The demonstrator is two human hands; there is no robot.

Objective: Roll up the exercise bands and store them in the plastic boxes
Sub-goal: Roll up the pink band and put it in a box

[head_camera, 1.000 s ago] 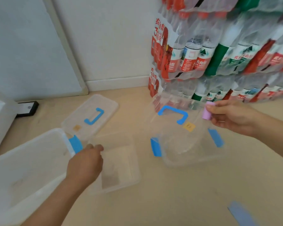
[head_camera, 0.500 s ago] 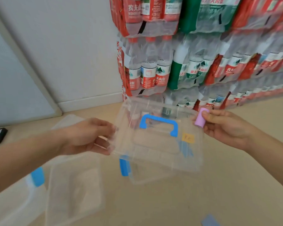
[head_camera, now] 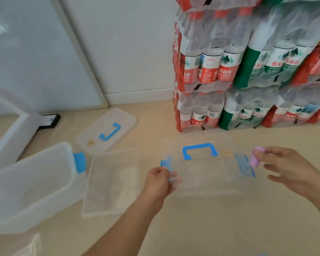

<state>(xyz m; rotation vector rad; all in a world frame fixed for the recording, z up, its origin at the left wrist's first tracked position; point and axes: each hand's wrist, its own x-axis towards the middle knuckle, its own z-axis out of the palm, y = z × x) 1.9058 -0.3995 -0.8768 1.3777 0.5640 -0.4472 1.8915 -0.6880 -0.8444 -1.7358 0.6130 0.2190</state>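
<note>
Centrally, left hand (head_camera: 160,182) gripping box latch (head_camera: 166,163), right hand (head_camera: 292,169) pinching pink band (head_camera: 256,158)

bottle packs (head_camera: 248,71) behind, bare floor (head_camera: 229,228) nearer

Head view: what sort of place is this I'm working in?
Probably a storeroom corner, at floor level: shrink-wrapped water bottle packs stacked high, clear plastic boxes spread on the bare floor, a white panel leaning on the wall.
</note>
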